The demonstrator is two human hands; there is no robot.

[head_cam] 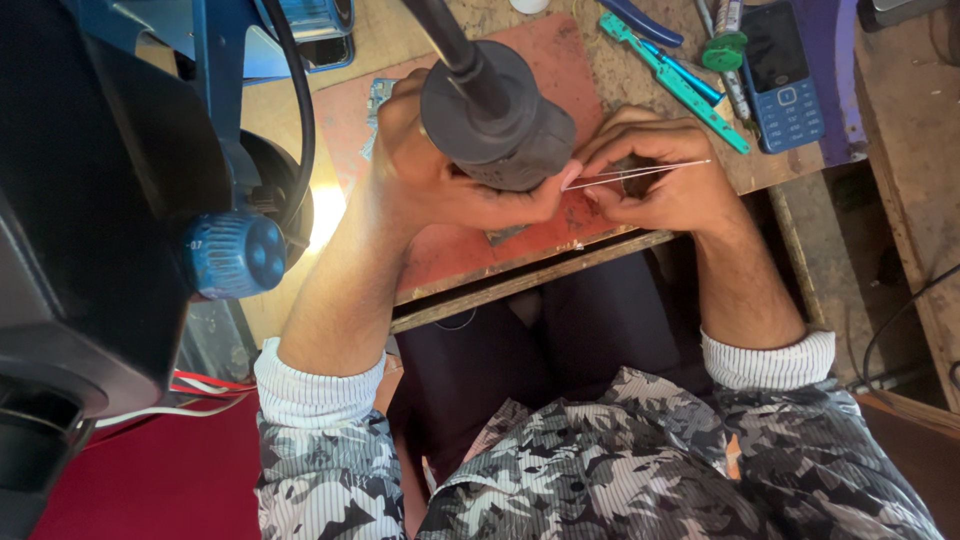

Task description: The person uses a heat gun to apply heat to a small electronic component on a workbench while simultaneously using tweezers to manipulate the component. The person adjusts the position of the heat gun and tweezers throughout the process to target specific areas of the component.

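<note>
Microscope body [90, 200], black with a blue knob [235, 255], is filling the left side of the view, and a black cable [300, 110] is hanging beside it. Warm light is shining on the wooden table [400, 35] just at the 3 o'clock side of the knob.

Next, the left hand [430, 170] is resting on the red mat [560, 60]. Its fingers are closed around a dark round tool head [500, 120], which is pointing down to the mat, with its black handle going up toward 11 o'clock. The thumb of this hand is stretching toward 3 o'clock and is touching the tip of the tweezers [635, 172]. Under the tool head a small grey part is lying on the mat, but it is mostly hidden, so I cannot tell what it is.

At the 3 o'clock side, the right hand [670, 175] is pinching the thin silver tweezers, with the points directed to 9 o'clock, to the place where both hands are meeting at the front edge of the mat.

Further right, at 1 o'clock from the right hand, a green tool [680, 85] is lying diagonally, and a blue phone [785, 75] with buttons is lying near it. Both sleeves [770, 360] are white with thin stripes, under a grey patterned jacket [640, 460].
</note>
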